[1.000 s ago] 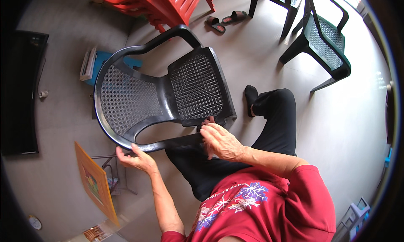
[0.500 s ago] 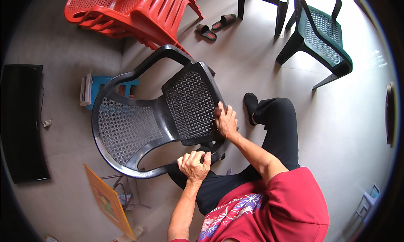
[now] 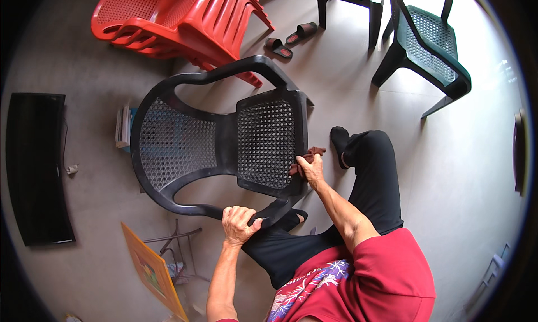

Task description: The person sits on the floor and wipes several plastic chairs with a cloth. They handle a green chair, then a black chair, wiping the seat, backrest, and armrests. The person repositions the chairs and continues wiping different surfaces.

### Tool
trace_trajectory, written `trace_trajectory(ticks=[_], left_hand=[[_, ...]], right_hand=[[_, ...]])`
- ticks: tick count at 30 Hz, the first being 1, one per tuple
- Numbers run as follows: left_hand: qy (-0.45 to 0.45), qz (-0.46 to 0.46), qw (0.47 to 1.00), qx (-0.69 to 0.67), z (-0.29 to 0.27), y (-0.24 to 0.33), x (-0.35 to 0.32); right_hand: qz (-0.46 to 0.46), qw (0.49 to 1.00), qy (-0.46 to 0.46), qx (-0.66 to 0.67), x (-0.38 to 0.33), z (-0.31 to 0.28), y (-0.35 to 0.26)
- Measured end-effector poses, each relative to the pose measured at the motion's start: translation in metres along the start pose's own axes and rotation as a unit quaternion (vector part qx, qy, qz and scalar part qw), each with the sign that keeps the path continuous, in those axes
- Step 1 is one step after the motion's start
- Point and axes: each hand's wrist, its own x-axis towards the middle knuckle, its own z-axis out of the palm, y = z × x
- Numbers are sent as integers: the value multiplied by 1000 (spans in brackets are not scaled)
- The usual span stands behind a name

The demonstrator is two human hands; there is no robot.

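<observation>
In front of me is a black plastic armchair (image 3: 227, 143) with a woven-pattern seat and backrest, its back toward the left. My left hand (image 3: 240, 224) is wrapped round the near armrest. A crumpled dark red-brown cloth (image 3: 309, 156) is in my right hand (image 3: 311, 171), pressed at the front edge of the seat. Part of the cloth sticks out past my fingers and lies over the seat's rim. The chair's lower legs are mostly hidden below the seat.
Stacked red plastic chairs (image 3: 185, 19) stand at the far left, with black slippers (image 3: 301, 33) beside them. A dark green armchair (image 3: 431, 47) is at the far right. A black television (image 3: 39, 168) is at the left, and an orange-framed picture (image 3: 154, 271) stands near a metal rack (image 3: 178, 249).
The black chair has turned clockwise, its backrest swinging up and slightly right. My left hand has moved left with the armrest. My right hand has shifted slightly right, and more cloth now shows.
</observation>
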Motion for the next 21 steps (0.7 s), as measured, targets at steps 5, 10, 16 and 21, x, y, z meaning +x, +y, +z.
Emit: trace_trajectory(ticks=[5, 10, 16, 21], left_hand=[[-88, 58, 994, 10, -6, -42, -4], [-153, 43, 985, 61, -24, -74, -29], [-74, -144, 982, 95, -18, -55, -16], [-21, -246, 963, 105, -6, -44, -7]], right_hand=[[59, 997, -46, 26, -18, -20, 46], [40, 988, -41, -140, -29, -32, 1], [-270, 951, 68, -134, 56, -31, -127], [-541, 766, 48, -343, 105, 34, -236]])
